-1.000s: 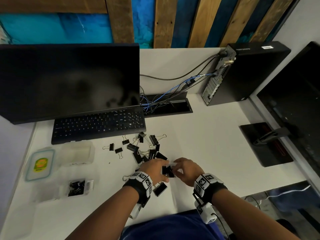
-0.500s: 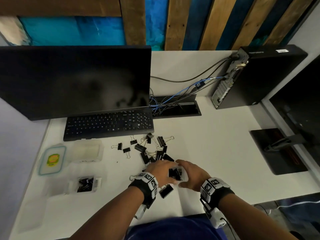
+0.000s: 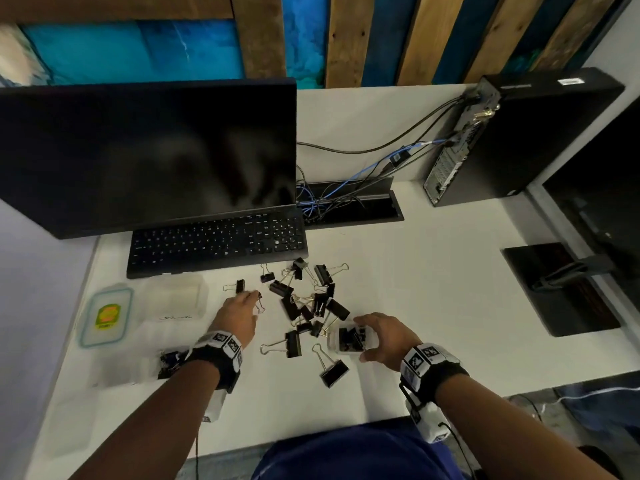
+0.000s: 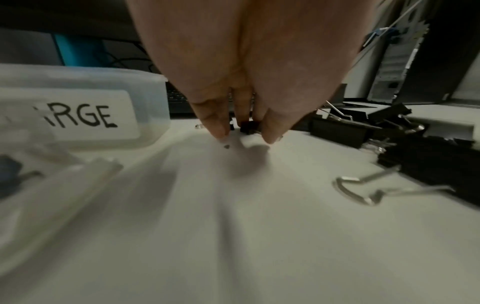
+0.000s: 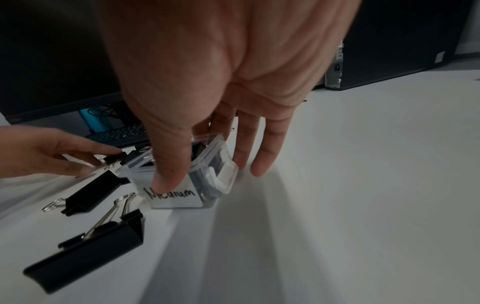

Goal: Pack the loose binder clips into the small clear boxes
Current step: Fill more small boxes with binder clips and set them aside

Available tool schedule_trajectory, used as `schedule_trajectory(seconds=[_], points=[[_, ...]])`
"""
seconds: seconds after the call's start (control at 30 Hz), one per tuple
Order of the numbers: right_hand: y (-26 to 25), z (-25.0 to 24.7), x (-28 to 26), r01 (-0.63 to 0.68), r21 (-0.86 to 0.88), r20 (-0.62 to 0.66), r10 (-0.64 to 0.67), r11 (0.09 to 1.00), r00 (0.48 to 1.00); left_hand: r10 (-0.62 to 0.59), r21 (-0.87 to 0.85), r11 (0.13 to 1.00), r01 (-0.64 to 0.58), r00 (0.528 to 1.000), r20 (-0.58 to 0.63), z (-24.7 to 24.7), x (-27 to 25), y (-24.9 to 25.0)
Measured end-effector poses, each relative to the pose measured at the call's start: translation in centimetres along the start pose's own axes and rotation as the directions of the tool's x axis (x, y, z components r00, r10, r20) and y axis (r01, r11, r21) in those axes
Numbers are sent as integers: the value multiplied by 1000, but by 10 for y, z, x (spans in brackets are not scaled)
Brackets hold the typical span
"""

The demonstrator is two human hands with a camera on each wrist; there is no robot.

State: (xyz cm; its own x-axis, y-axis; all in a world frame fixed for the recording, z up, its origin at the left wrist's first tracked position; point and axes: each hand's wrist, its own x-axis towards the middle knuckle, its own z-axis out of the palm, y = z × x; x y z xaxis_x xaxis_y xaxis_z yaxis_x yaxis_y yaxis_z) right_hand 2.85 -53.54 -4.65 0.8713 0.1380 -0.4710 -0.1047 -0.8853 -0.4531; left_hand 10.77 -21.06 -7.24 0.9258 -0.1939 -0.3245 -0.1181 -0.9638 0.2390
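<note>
Several black binder clips (image 3: 304, 299) lie loose in the middle of the white desk (image 3: 433, 306). My right hand (image 3: 360, 339) grips a small clear box (image 3: 351, 339) standing on the desk, thumb on its front. Its lid is open, clips are inside, and its label reads "Medium" (image 5: 172, 196). My left hand (image 3: 254, 296) reaches to the left edge of the pile. There thumb and fingers pinch a small black clip (image 4: 249, 125) that touches the desk. Two larger clips (image 5: 88, 242) lie just left of the box.
A clear box labelled "LARGE" (image 4: 78, 107) stands left of my left hand, and its lid (image 3: 105, 315) lies further left. Another small clear box with clips (image 3: 168, 362) is partly hidden behind my left wrist. Keyboard (image 3: 214, 242), monitor (image 3: 145, 154) and computer tower (image 3: 519, 140) stand behind.
My left hand has left the box and moved up and to the left, onto a small clip. My right hand still holds the box. The camera has shifted.
</note>
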Motion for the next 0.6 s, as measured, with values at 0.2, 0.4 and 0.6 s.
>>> schedule_trajectory(seconds=[0.2,0.4,0.6], points=[[0,1,0,-17,12,-2,17,1000,1000,-95,-28,995,95,995,-17,3,-8,8],[0,1,1,-39,32,2,39,999,999,-149,-18,988,151,986,72,-3,-11,13],[1,1,1,-50,44,15,50,998,999,-129,-87,987,135,989,65,0,-17,13]])
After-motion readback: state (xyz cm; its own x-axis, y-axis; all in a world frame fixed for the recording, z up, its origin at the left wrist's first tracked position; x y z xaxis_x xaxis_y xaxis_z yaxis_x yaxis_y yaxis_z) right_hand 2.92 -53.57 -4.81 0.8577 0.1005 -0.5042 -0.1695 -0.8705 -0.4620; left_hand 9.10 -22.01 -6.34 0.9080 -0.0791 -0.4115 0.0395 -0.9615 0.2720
